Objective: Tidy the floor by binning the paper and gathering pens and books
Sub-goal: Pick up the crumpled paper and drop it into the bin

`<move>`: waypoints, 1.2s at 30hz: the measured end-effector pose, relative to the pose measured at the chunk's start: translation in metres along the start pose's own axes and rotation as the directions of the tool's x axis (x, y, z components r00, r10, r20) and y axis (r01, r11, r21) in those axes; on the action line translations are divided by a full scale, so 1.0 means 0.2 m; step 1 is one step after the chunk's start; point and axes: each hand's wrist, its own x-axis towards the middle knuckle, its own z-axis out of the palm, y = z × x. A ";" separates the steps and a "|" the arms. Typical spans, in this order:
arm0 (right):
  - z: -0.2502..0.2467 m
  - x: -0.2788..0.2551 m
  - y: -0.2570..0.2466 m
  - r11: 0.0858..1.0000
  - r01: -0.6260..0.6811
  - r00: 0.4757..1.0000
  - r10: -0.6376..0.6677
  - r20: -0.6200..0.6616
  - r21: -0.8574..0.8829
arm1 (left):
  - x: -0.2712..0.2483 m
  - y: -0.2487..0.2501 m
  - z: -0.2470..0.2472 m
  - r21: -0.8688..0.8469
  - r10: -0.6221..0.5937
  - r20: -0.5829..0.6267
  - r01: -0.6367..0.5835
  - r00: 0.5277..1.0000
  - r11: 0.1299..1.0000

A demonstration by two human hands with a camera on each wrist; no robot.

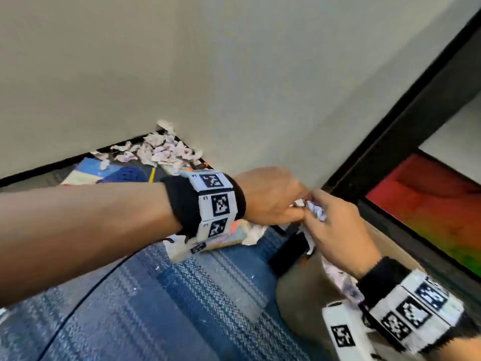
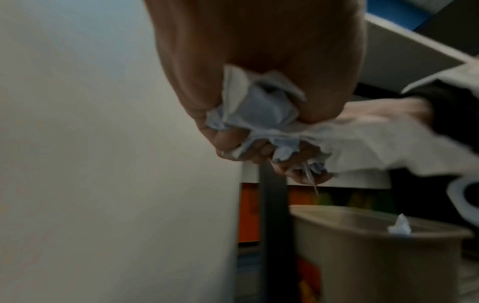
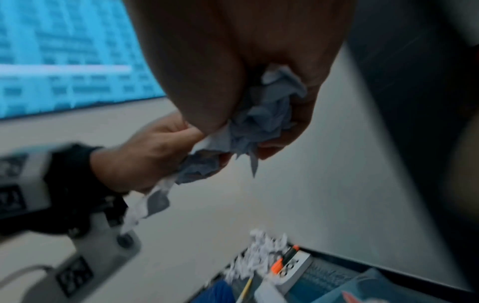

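Observation:
Both hands meet above the beige bin (image 1: 294, 290), each gripping crumpled paper (image 1: 316, 211). My left hand (image 1: 295, 208) curls its fingers round a wad of paper (image 2: 261, 110), shown close in the left wrist view. My right hand (image 1: 313, 204) clutches another bunch of paper (image 3: 264, 119), and strips hang down from it. One scrap (image 2: 400, 226) sticks up inside the bin (image 2: 376, 252). In the far corner lies a pile of torn paper (image 1: 161, 152), with books (image 1: 114, 173) and a yellow pencil (image 1: 151, 175) beside it. An orange marker (image 3: 285, 258) lies on a white book (image 3: 295, 270).
A grey wall (image 1: 234, 74) rises straight ahead. A black frame (image 1: 406, 126) with a coloured panel (image 1: 429, 209) stands at the right, close behind the bin. Blue patterned carpet (image 1: 156, 295) covers the floor, with more paper (image 1: 252, 235) under my left wrist.

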 end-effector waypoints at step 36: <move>0.05 0.37 -0.13 0.968 0.118 0.962 -0.057 0.268 -0.220 | 0.02 -0.58 0.13 0.383 -0.487 0.475 0.327 0.733 0.864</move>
